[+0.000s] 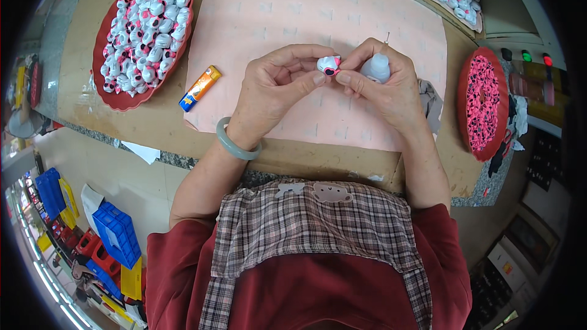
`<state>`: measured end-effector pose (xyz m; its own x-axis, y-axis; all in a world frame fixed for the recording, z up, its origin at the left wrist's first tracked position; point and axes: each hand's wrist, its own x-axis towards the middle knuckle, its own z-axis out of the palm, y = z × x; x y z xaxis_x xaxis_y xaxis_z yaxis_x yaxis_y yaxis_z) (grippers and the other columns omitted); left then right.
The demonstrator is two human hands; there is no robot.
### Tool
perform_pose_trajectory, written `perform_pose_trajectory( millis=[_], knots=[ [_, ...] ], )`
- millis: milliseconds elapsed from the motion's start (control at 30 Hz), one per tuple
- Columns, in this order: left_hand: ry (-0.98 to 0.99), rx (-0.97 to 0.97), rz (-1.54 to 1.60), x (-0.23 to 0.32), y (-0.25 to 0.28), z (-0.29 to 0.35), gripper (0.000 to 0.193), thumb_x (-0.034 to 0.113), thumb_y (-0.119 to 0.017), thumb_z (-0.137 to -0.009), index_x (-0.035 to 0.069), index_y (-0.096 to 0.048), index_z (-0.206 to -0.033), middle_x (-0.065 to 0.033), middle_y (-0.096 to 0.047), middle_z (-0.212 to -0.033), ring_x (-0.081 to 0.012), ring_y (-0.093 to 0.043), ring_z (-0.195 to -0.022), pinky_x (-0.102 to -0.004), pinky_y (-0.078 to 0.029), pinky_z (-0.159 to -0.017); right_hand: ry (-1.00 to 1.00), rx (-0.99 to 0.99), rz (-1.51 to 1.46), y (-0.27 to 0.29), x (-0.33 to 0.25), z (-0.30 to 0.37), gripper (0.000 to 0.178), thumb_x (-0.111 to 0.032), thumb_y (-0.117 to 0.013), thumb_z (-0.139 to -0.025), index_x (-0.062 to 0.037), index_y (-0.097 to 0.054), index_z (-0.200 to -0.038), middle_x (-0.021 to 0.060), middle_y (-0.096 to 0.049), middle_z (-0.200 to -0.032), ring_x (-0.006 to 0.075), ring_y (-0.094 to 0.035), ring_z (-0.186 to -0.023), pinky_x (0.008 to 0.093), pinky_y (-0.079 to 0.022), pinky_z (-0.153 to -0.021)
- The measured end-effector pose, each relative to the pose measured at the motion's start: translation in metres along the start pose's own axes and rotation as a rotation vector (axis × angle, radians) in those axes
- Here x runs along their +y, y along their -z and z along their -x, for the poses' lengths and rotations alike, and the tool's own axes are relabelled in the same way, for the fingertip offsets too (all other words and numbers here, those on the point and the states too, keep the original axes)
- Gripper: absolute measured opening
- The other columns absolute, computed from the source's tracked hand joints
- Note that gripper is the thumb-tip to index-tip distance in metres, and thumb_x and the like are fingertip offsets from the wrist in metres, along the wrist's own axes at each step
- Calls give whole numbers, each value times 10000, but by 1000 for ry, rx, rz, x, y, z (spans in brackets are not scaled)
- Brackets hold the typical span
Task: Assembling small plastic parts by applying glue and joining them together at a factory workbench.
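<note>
- Small rounded white-and-pink plastic-looking figurine (327, 63), above the flat pale-pink sheet (244, 24).
- Left grip (269, 82) pinches it; right grip (394, 82) holds a translucent needle-tipped bottle (375, 69).
- Probably light, stiff; best held by its white sides.

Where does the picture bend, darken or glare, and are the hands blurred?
Head view: the grey speckled stone table edge bows in a curve, and the outer rim fades to black; head view, lower left: long white light strips curve and look brightest; head view, centre: the bare left hand and bare right hand look softly lit, without obvious motion blur.
</note>
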<state>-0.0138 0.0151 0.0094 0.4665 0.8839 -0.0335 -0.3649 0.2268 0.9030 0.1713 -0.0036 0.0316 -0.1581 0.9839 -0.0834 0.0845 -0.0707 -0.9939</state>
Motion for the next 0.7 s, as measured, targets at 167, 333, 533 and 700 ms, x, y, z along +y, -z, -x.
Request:
perform_pose_trajectory(
  millis=[167,333,533,700],
  knots=[
    [11,0,-56,0,-2,2,301,-23,-612,-824,-59,-545,-1115,-134,-614,-1067,-162,-596,-964,-264,-490,-860,111,115,225,-8,2,1,189,-38,-709,-743,-52,-557,-855,1,-600,-721,72,-561,-661,232,-482,-623],
    [-35,24,-131,-5,-3,1,269,-29,-590,-840,-55,-535,-1102,-136,-610,-1071,-164,-591,-978,-260,-490,-860,72,138,134,-7,11,1,241,-65,-727,-732,-64,-552,-898,6,-610,-728,92,-586,-682,248,-490,-664],
    [-60,44,-180,-6,-5,2,258,-29,-574,-852,-56,-518,-1102,-137,-605,-1080,-163,-588,-984,-265,-485,-878,203,174,358,-9,5,1,254,-74,-739,-711,-50,-562,-892,54,-622,-749,148,-613,-681,256,-489,-648],
    [-90,86,-113,-10,-9,3,216,-24,-567,-859,-37,-540,-1073,-101,-624,-1001,-127,-598,-919,-215,-498,-776,348,193,425,-12,10,-1,198,-56,-736,-697,-43,-606,-845,73,-622,-738,178,-622,-660,264,-485,-615]
  ],
)
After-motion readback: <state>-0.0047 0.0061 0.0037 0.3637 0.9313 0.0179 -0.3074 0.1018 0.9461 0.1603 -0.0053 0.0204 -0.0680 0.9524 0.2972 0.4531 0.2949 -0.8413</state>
